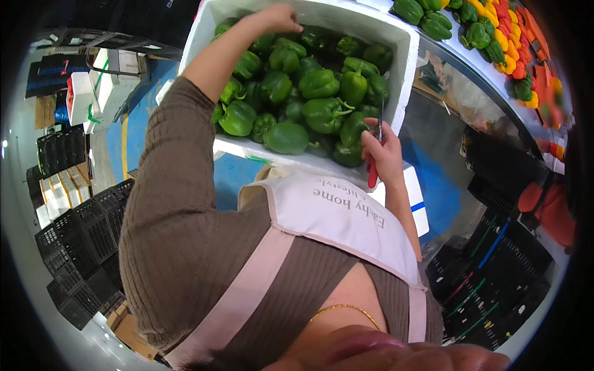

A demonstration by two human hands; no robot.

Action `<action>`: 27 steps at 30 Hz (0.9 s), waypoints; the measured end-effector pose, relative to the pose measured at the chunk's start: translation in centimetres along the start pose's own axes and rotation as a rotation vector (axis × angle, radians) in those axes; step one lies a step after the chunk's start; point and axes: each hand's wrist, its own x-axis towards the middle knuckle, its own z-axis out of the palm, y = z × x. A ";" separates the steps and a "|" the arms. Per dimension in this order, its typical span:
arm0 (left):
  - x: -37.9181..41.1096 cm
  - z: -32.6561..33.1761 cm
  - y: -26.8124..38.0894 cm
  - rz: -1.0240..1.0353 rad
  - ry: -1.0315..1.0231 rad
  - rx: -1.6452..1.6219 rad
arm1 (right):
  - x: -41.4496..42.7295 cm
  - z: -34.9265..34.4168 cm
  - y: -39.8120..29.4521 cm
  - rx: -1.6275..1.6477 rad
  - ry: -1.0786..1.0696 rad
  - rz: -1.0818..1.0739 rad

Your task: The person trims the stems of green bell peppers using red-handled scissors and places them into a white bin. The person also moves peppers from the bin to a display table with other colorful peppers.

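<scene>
An open white foam box (408,69) full of green bell peppers (320,83) stands in front of my body. My left hand (280,17) reaches over the far left part of the box, fingers curled downward above the peppers by the back wall. Whether those fingers hold anything is hidden by the hand. My right hand (383,146) is at the near right corner of the box, closed around a small red-handled knife (372,172). Its thin blade points up and away from me, beside the peppers at the right wall.
At upper right, green, yellow and red bell peppers (503,39) lie on a light table (464,55). Black plastic crates (79,241) are stacked at left, with more crates (496,278) at lower right. White foam boxes (111,79) stand on the blue floor (151,92) at left.
</scene>
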 end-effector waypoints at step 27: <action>-7.8 3.7 0.2 -0.033 0.406 -2.105 | 0.3 -0.1 -0.5 0.069 -0.014 0.047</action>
